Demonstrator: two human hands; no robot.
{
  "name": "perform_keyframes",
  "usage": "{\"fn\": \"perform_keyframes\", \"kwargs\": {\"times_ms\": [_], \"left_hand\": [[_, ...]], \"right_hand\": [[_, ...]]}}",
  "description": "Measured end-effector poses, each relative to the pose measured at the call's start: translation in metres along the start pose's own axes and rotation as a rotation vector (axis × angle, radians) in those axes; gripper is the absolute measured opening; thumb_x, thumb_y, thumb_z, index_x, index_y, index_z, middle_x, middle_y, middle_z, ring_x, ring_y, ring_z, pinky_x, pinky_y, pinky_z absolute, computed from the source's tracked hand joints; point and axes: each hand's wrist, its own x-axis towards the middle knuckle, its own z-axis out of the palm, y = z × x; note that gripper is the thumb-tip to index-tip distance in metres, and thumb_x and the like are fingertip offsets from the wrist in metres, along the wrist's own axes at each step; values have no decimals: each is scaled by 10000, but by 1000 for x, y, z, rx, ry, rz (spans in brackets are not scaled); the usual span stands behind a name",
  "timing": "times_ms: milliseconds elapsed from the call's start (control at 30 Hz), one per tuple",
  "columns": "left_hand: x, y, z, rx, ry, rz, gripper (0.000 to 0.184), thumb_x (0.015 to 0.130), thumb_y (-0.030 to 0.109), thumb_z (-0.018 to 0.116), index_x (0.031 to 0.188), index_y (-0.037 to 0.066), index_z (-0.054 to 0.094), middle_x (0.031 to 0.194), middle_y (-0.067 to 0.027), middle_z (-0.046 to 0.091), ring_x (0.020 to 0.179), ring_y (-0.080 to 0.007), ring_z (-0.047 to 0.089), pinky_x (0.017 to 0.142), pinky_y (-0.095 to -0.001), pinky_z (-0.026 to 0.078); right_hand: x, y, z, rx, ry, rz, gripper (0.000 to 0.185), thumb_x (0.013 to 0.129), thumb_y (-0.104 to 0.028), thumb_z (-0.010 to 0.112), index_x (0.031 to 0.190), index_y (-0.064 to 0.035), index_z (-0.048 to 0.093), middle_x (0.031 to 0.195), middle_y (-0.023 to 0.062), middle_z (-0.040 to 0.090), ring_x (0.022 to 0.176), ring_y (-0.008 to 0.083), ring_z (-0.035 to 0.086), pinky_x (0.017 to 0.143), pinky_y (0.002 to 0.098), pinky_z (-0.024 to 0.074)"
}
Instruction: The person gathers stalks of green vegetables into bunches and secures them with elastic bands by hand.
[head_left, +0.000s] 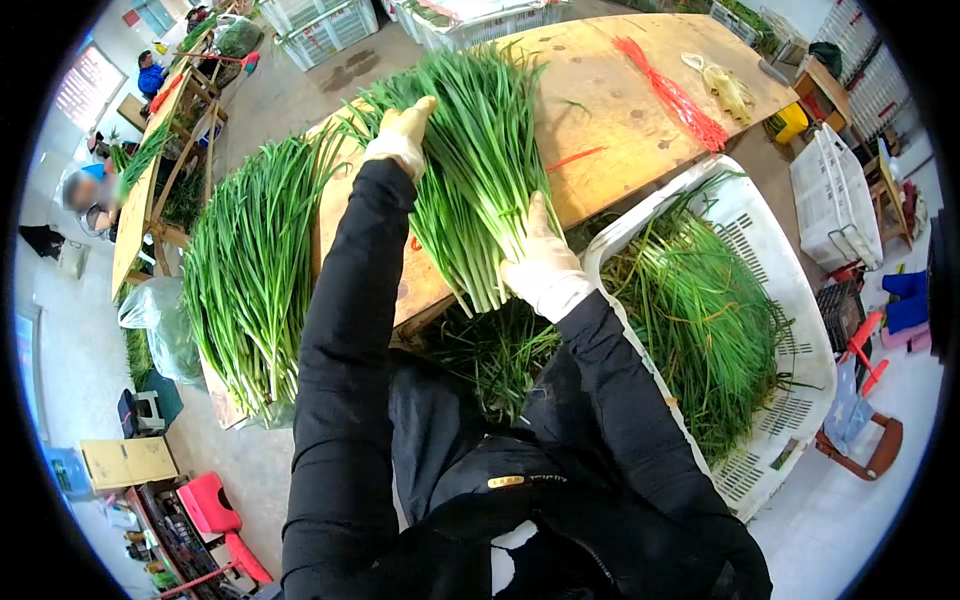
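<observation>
Nearest to me on the feed is the black jacket [650, 530], its arms stretched toward the wooden table [620, 160]. Over the table's near edge is the bunch of long green stalks [480, 140], pale ends toward me; whether it rests or is lifted, I can't tell. I have the gloved left hand [402, 137] against its leafy side, fingers mostly extended, their curl hidden by leaves. The gloved right hand [545, 265] is at the pale ends, thumb straight along the stems, other fingers partly hidden, so I can't confirm a closed hold. I read the step as gathering and evening the bunch; to my mind, the next move calls for gentle pressure from both sides, keeping the stems aligned.
</observation>
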Motion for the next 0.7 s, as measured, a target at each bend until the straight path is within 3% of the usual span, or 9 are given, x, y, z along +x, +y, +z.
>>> {"fn": "perform_keyframes", "kwargs": {"times_ms": [100,133,200,300,400,467,533,600,700], "left_hand": [[-17,-17,0,84,250,535,783,751,256,640,1305,-70,193,1323,-224,304,1213,-296,326,997,-307,262],[-4,-29,-4,171,311,817,759,756,277,642,1302,-47,226,1302,-220,332,1203,-294,336,1004,-331,265],[-32,-14,-4,25,120,1105,706,754,327,643,1274,-13,308,1294,-212,345,1194,-285,348,1008,-369,267],[-50,-12,6,-33,-203,1171,548,776,409,592,1154,29,481,1221,-190,442,1169,-278,382,996,-386,285],[-64,-21,10,369,-284,1176,440,800,404,544,1144,129,535,1271,-136,424,1222,-286,326,1017,-442,217],[-75,-25,17,677,-325,1134,453,816,436,503,1187,177,515,1342,-96,351,1277,-327,206,1040,-456,94],[-75,-35,23,897,-314,1154,426,828,435,479,1182,202,519,1354,-58,340,1288,-318,182,1036,-476,57],[-69,-44,23,1027,-385,1035,407,838,425,461,1190,227,507,1354,-17,340,1296,-290,175,1027,-505,39],[-62,-47,28,1104,-409,1002,430,842,432,441,1224,236,470,1355,-7,337,1293,-293,182,1024,-520,64]], "right_hand": [[-7,-5,-4,25,38,-50,936,689,-213,553,1349,-50,-90,1151,295,452,921,403,535,819,401,425],[-10,-11,-9,26,38,-47,936,689,-213,553,1349,-50,-90,1151,295,452,921,403,535,819,401,425],[-16,-21,-12,71,20,-35,949,697,-216,565,1345,-52,-109,1184,293,424,953,403,523,837,392,420],[-18,-24,-1,62,114,-132,942,711,-207,574,1345,-53,-107,1236,286,357,924,409,523,805,396,437],[-24,-31,0,54,100,-123,906,725,-210,584,1339,-2,-49,1211,292,346,946,415,509,805,401,439],[-25,-27,8,28,155,-232,848,743,-225,584,1313,65,28,1159,310,362,971,409,499,817,395,436],[-44,-26,-2,-37,53,-304,797,769,-267,586,1277,112,102,1132,320,398,1023,379,487,851,382,431],[-56,-6,-2,-224,115,-472,741,770,-308,593,1262,87,206,976,263,512,820,331,575,744,363,466],[-58,14,-56,-61,35,-327,457,841,-302,490,1159,22,442,943,171,593,873,272,584,784,350,451]]}}
